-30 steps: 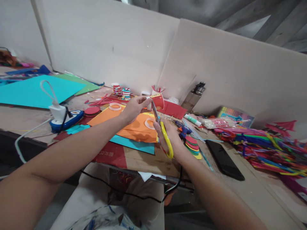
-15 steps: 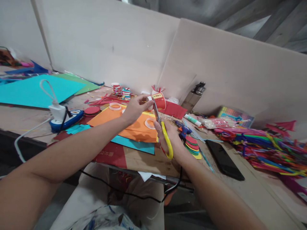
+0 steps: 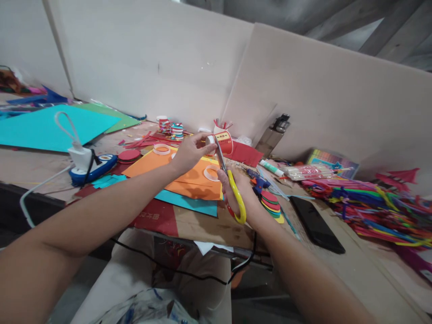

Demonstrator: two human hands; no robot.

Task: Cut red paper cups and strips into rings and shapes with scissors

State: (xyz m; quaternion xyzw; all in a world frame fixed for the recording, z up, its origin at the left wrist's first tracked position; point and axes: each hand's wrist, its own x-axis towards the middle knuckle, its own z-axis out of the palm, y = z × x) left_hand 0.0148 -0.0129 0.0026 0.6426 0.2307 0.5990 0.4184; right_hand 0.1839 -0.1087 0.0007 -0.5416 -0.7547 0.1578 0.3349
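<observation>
My left hand (image 3: 191,153) is closed on a red paper cup (image 3: 225,143) with a yellow label. It grips the cup by its white end, which faces left, so the cup lies sideways in the air above the orange sheets. Wrapped in my right hand (image 3: 239,191) is a pair of scissors (image 3: 240,202) with yellow and red handles. Their metal blades point up and away from me and meet the cup near its white end, close to my left fingertips. How far the blades are apart is hard to see.
Orange sheets (image 3: 189,180) with white paper rings (image 3: 211,173) lie below my hands. Right of them are stacked coloured discs (image 3: 270,201), a glue gun (image 3: 259,182), a black phone (image 3: 315,225) and pipe cleaners (image 3: 367,202). At left stands a blue power strip (image 3: 104,166).
The scissors' yellow handle has swung slightly to the right with my right hand. My left hand and the cup stay almost where they were.
</observation>
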